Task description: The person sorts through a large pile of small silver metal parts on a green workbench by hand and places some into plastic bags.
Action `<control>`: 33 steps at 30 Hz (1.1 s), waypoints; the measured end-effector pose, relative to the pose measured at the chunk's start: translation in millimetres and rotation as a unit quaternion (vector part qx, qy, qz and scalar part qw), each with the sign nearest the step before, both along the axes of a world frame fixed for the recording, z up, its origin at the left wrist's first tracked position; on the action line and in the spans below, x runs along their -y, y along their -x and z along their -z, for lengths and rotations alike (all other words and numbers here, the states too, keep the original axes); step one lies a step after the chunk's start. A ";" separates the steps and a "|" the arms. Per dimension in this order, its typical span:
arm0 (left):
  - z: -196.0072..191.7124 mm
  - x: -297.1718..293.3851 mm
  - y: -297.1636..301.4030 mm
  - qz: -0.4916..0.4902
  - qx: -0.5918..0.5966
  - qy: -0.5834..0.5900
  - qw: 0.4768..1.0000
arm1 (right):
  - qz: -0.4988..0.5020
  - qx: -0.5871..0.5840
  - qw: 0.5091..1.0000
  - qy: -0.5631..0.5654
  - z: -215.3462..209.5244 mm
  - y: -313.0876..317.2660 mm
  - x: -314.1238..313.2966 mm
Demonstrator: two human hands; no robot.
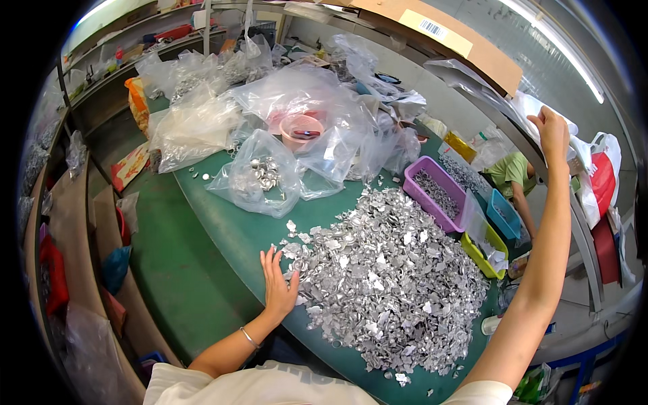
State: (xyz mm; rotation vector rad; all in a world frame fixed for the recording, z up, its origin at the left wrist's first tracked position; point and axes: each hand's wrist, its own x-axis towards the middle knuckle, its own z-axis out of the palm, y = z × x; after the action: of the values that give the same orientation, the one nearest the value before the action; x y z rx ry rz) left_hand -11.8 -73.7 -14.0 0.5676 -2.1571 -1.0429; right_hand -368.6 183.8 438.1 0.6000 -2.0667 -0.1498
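A wide heap of small silvery metal pieces covers the near part of the green table. At the heap's left edge, my left hand rests with its fingers apart and touches the outermost pieces; it holds nothing. My right hand is raised high at the right, up by the shelf. Its thumb and fingers are pinched together beside a white plastic sheet; what they hold, if anything, I cannot make out.
Right of the heap stand purple, lime-green and blue baskets. Behind lie clear plastic bags and a pink tub. A co-worker in a green shirt is beyond. Shelves line the left.
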 end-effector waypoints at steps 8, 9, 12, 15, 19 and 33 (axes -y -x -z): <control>-0.5 0.0 -1.9 0.000 -0.003 0.002 1.000 | -0.023 -0.269 0.947 0.171 -29.7 7.2 -19.2; -1.4 0.4 -1.4 0.002 -0.001 0.003 1.000 | 0.000 -0.282 0.940 0.193 -36.8 6.3 -20.9; -0.6 1.4 -0.4 0.005 0.006 0.001 1.000 | 0.030 -0.259 0.921 0.289 -61.9 0.2 -25.3; 1.8 2.1 -1.0 0.006 0.009 0.003 1.000 | -0.001 -0.244 0.879 0.409 -79.1 -7.3 -29.8; -0.4 1.9 -0.4 0.008 0.009 0.003 1.000 | -0.067 -0.294 0.829 0.471 -94.0 -16.5 -40.1; -4.8 -4.5 0.0 0.002 -0.051 0.010 0.999 | -0.137 -0.369 0.761 0.515 -138.0 -8.0 -71.4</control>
State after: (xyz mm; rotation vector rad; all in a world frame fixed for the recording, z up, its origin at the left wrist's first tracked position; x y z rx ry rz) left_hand -11.7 -69.2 -9.2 0.4902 -2.0788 -1.0301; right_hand -360.6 255.2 576.1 0.0778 -0.9987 0.7763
